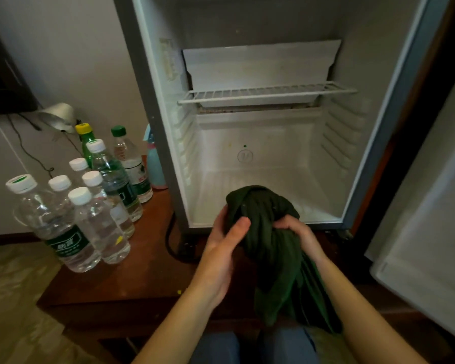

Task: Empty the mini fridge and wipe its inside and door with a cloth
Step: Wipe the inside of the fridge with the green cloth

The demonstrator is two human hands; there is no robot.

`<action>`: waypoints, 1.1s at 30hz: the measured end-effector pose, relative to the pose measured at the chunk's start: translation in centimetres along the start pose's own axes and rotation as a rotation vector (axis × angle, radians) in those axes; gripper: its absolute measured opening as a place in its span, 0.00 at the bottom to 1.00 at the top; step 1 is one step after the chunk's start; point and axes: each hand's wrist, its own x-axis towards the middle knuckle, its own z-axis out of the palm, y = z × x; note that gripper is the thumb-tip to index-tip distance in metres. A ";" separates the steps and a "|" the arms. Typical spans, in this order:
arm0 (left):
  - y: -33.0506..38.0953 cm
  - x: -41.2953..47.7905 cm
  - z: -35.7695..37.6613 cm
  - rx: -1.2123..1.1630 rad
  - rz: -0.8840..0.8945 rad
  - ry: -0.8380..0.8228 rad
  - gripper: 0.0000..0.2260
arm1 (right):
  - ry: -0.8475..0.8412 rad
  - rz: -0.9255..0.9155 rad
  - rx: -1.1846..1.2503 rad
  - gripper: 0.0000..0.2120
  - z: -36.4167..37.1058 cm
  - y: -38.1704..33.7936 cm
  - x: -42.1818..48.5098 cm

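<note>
The mini fridge (263, 143) stands open in front of me, its white inside bare apart from a wire shelf (265, 91) and a tray behind it. Its door (426, 232) is swung open at the right. A dark green cloth (273, 248) is bunched in front of the fridge's lower edge. My left hand (221, 248) holds the cloth from the left, thumb across it. My right hand (302, 237) grips the bunch from the right, fingers curled into the folds. The cloth's tail hangs down toward my lap.
Several plastic water bottles (82, 222) stand grouped on the dark wooden ledge (132, 279) left of the fridge, with a green bottle (86, 139) and a blue spray bottle (154, 164) behind them. A black cable (170, 240) runs by the fridge's left foot.
</note>
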 end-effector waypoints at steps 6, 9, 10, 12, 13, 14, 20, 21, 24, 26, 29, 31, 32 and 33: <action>-1.9 1.5 3.5 -0.233 -0.276 -0.086 0.30 | -0.017 0.071 0.144 0.19 -0.4 -0.2 -1.1; -1.9 1.8 3.1 -0.298 -0.381 -0.156 0.24 | 0.061 -0.167 -0.449 0.15 -1.5 0.6 -0.3; -1.8 1.9 2.9 -0.277 -0.384 -0.170 0.22 | 0.075 -0.247 -0.710 0.20 -2.3 0.7 0.0; -1.4 2.3 2.4 -0.161 -0.309 -0.166 0.20 | 0.094 -0.350 -0.908 0.22 -3.3 0.0 0.1; -1.1 2.6 2.2 -0.114 -0.260 -0.160 0.18 | 0.081 -0.357 -0.836 0.21 -3.5 -0.4 -0.1; -0.9 2.8 2.1 -0.070 -0.220 -0.150 0.15 | 0.074 -0.353 -0.729 0.20 -3.9 -0.5 -0.2; -1.0 4.7 2.4 0.197 0.030 -0.039 0.14 | 0.254 -0.247 -0.172 0.17 -3.3 -0.1 -0.4; -1.2 5.0 2.7 0.217 0.047 -0.051 0.13 | 0.244 -0.193 -0.025 0.18 -3.2 -0.4 -0.5; -1.2 5.3 3.8 0.214 0.004 -0.089 0.09 | 0.049 -0.134 0.330 0.23 -3.0 -1.6 -0.8; -0.4 5.2 3.8 0.082 -0.094 -0.146 0.11 | -0.073 -0.170 0.313 0.25 -2.5 -2.2 -1.2; 0.5 5.4 2.7 -0.142 -0.242 -0.234 0.23 | -0.179 -0.232 0.033 0.28 -2.1 -1.9 -1.2; 0.3 5.9 2.2 -0.184 -0.235 -0.263 0.21 | -0.246 -0.235 0.071 0.27 -2.3 -1.8 -0.9; 0.1 6.5 1.7 -0.181 -0.238 -0.261 0.19 | -0.220 -0.268 0.101 0.26 -2.7 -1.7 -0.7; -0.1 7.1 1.4 -0.176 -0.254 -0.248 0.18 | -0.133 -0.331 0.099 0.23 -3.1 -1.5 -0.5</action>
